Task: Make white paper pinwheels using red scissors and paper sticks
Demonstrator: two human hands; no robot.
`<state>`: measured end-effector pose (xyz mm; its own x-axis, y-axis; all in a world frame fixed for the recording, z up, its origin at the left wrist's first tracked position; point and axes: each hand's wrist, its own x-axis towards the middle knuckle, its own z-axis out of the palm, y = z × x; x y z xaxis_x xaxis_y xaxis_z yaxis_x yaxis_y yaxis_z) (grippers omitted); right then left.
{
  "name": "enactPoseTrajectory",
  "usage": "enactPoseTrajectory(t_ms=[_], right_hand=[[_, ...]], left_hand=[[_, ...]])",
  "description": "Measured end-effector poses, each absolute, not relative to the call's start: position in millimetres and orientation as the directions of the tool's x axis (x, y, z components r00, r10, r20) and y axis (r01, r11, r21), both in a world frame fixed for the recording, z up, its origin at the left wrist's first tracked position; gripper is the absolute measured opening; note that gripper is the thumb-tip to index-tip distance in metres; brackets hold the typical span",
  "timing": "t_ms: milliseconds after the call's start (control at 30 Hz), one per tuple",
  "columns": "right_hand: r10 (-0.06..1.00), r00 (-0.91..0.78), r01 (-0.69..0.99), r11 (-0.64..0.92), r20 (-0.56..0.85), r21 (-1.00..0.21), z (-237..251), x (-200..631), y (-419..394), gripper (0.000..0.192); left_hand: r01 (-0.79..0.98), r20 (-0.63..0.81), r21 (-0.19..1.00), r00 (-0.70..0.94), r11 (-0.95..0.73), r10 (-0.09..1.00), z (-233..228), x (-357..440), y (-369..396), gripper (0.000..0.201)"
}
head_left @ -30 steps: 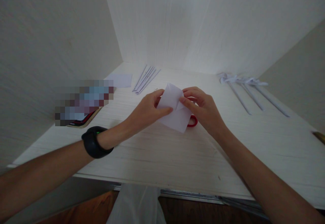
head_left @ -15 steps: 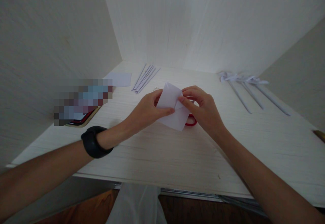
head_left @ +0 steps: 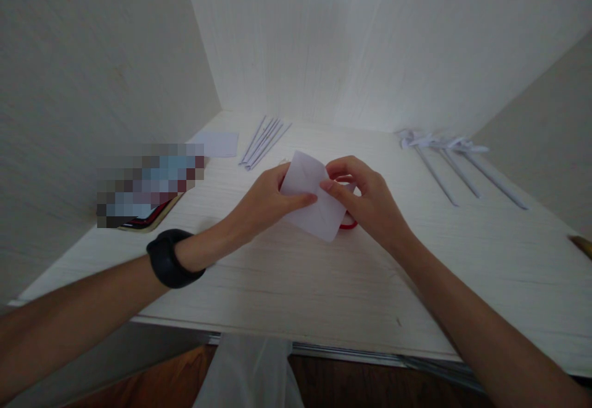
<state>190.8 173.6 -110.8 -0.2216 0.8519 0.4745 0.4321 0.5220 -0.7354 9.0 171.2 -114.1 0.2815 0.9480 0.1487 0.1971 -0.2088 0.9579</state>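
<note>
- Paper sheet (head_left: pixel 313 201), white and creased, sits pinched between both hands above the table (head_left: pixel 296 285), tilted with its lower corner pointing toward the near edge.
- Left hand (head_left: pixel 263 201) has its grip closed on the sheet's left edge: the thumb lies across the front face near the middle, the other fingers are hidden behind.
- Right hand (head_left: pixel 365 201) has its grip closed on the sheet's upper right part, thumb tip on the front just beside the left thumb, fingers curled behind.
- Both thumbs nearly meet at the sheet's centre, so most of the paper hangs below and to the left of the pinch.
- Red ring-shaped object (head_left: pixel 348 224) peeks out under the sheet's right corner; what it is cannot be told.
- Black wristband (head_left: pixel 170 259) circles the left wrist.
- Thin paper strips (head_left: pixel 264 143) lie fanned farther back on the table, with a small flat paper (head_left: pixel 217 144) to their left.
- Rolled paper sticks (head_left: pixel 456 167) with twisted heads lie well apart to the right.
</note>
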Motion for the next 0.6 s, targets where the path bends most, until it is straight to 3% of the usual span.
enactPoseTrajectory(t_ms=[233,600], right_hand=[[0.895,-0.218,0.403,0.445,0.389,-0.800,-110.2,195.9,176.1,0.035],[0.931,-0.234,0.261,0.339,0.281,-0.904,-111.2,201.3,180.5,0.016]], left_hand=[[0.147,0.097,0.980,0.241,-0.135,0.966,-112.7,10.3,169.4,0.038],[0.050,0.108,0.991,0.212,-0.121,0.971,-115.1,8.3,176.1,0.037]])
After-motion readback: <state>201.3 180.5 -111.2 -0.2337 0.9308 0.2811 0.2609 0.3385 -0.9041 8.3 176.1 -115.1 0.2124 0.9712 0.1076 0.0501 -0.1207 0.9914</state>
